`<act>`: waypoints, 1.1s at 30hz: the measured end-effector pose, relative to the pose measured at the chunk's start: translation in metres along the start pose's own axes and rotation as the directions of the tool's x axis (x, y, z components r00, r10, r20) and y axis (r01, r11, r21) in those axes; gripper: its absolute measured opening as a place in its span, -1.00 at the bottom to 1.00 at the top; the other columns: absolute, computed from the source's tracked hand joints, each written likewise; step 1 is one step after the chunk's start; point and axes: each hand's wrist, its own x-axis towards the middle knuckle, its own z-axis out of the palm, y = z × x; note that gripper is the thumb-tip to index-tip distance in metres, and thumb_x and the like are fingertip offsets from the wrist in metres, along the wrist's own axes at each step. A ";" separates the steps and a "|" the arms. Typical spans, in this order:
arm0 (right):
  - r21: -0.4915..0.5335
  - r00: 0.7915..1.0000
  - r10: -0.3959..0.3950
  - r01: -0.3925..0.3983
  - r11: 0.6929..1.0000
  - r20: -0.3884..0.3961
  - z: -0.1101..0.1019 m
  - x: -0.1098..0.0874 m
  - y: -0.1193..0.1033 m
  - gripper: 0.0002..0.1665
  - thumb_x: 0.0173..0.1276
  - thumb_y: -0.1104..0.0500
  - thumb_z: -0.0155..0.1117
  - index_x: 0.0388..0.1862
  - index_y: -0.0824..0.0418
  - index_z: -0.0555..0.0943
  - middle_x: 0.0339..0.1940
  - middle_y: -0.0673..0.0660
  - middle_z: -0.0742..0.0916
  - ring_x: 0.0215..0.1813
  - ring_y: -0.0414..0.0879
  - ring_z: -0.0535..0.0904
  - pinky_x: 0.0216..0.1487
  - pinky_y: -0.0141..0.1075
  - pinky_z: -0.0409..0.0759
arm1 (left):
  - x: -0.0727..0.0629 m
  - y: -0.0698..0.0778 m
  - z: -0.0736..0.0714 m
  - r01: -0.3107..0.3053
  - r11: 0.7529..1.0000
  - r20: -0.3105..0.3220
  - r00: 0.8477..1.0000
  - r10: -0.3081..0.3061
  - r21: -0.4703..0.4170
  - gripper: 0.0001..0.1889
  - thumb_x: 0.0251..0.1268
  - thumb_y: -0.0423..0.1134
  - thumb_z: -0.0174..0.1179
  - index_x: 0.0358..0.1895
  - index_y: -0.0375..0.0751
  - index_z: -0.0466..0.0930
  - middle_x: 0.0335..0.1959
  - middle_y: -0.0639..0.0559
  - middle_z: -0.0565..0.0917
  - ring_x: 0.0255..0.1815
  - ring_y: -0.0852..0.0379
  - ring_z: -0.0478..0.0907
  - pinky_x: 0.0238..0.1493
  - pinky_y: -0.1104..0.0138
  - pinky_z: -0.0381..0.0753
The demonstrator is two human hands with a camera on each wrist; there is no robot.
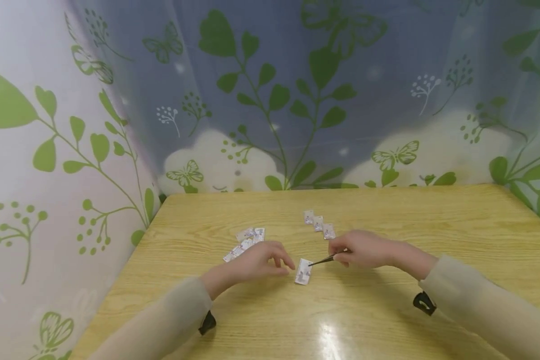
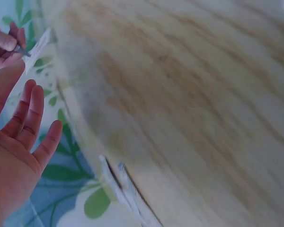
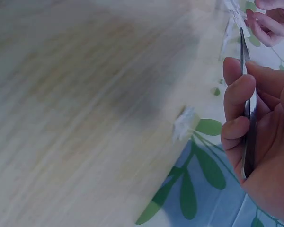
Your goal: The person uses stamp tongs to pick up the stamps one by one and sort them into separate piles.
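My right hand (image 1: 364,248) grips a pair of dark metal tweezers (image 3: 247,123), fingers curled round the shaft. The tweezers' tips meet the upper right part of a small white card (image 1: 303,272) with a purplish print. To the left of that card is my left hand (image 1: 256,262), its fingers loosely bent and holding nothing. In the left wrist view, the left hand (image 2: 19,161) has its fingers spread, and the thumb overlaps the card (image 2: 38,49); whether it touches cannot be told. Several similar cards (image 1: 245,245) lie overlapping just beyond the left hand.
Three smaller printed pieces (image 1: 318,223) lie in a slanting row toward the back of the wooden table (image 1: 396,215). A leaf-patterned curtain (image 1: 270,125) hangs behind the table and along its left side. Dark straps (image 1: 425,303) show under both sleeves.
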 end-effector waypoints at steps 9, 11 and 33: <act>-0.023 1.000 -0.008 0.008 1.000 -0.027 0.008 0.000 0.005 -0.87 0.43 0.25 0.17 -0.34 0.09 0.57 -0.62 -0.17 0.52 -0.54 -0.31 0.34 -0.42 -0.33 0.36 | 0.021 -0.004 0.016 0.049 0.996 0.095 0.994 -0.056 0.075 -0.91 0.26 -0.28 0.31 -0.23 -0.02 0.75 -0.33 0.22 0.59 -0.31 0.37 0.49 -0.20 0.46 0.49; -0.031 0.999 -0.007 0.006 0.999 -0.031 0.010 0.001 0.004 -0.87 0.42 0.26 0.18 -0.34 0.08 0.57 -0.61 -0.19 0.52 -0.52 -0.32 0.35 -0.41 -0.33 0.37 | 0.023 -0.004 0.018 0.064 0.992 0.110 0.991 -0.075 0.108 -0.93 0.24 -0.25 0.33 -0.26 0.02 0.75 -0.35 0.28 0.57 -0.32 0.39 0.49 -0.21 0.47 0.48; -0.135 0.996 0.005 -0.017 0.991 -0.093 0.022 -0.001 0.010 -0.79 0.37 0.26 0.22 -0.43 0.00 0.48 -0.58 -0.21 0.45 -0.53 -0.30 0.29 -0.49 -0.36 0.29 | 0.026 0.001 0.028 0.110 0.980 0.067 0.990 -0.123 0.168 -0.95 0.15 -0.15 0.40 -0.37 0.09 0.70 -0.41 0.33 0.55 -0.39 0.42 0.48 -0.29 0.48 0.46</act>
